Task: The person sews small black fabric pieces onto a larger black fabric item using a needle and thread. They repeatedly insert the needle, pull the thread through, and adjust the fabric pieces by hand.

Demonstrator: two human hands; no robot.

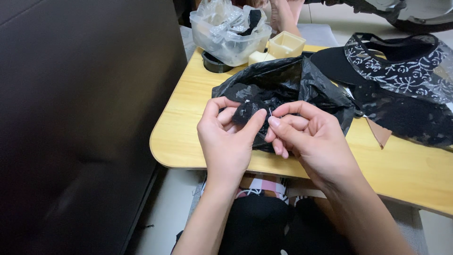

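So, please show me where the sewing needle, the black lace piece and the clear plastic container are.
sewing needle [270,112], head view, thin shaft between both hands' fingertips.
black lace piece [245,111], head view, middle of the patch.
clear plastic container [222,49], head view, front wall.

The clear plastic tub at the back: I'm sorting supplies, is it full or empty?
Full: the clear plastic tub is heaped above its rim with crumpled clear bags and a black piece.

The needle [270,112] is almost too thin to see; the right hand [309,141] seems to pinch it. The black lace [410,118] runs off the right edge.
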